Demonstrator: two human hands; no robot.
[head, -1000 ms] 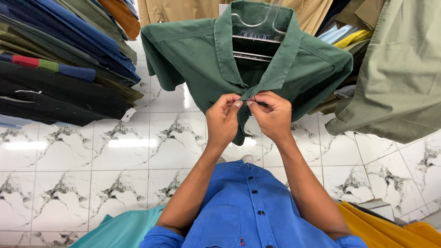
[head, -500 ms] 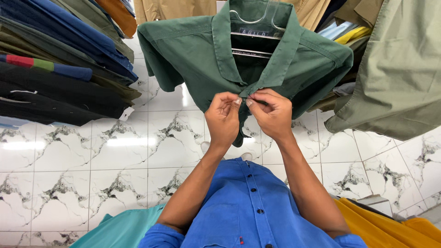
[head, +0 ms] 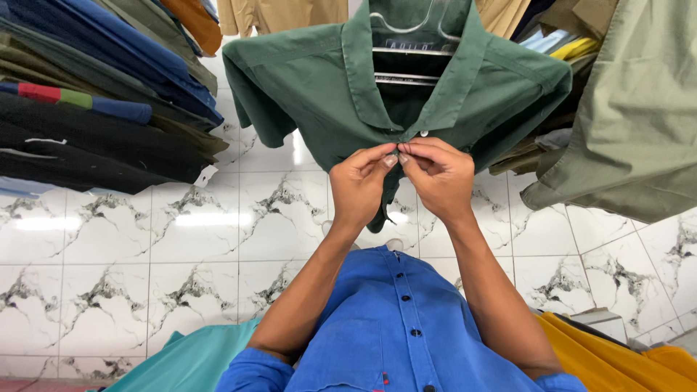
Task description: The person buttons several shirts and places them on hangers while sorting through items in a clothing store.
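1. Head view looks down past a blue buttoned shirt [head: 392,334] on the person's own chest to both hands, raised at 12 o'clock of that chest.
2. A green collared shirt [head: 305,94] hangs on a clear hanger [head: 406,29] at the top centre, its collar open and its front facing the camera.
3. Left hand [head: 361,185] has its grip closed: thumb and forefinger pinch the shirt's front edge just below the collar.
4. Right hand [head: 438,174] has its grip closed too, pinching the opposite front edge; the fingertips [head: 401,154] of both hands touch each other.
5. A small white button [head: 424,133] shows at 12 o'clock, just above the right hand's knuckles.
6. Folded and hung dark garments [head: 94,138] fill the 9 to 11 o'clock side; a pale olive garment [head: 639,116] hangs at 2 o'clock.
7. White marbled floor tiles [head: 145,247] lie beneath, with teal cloth [head: 189,359] at 7 o'clock and mustard cloth [head: 602,356] at 5 o'clock.
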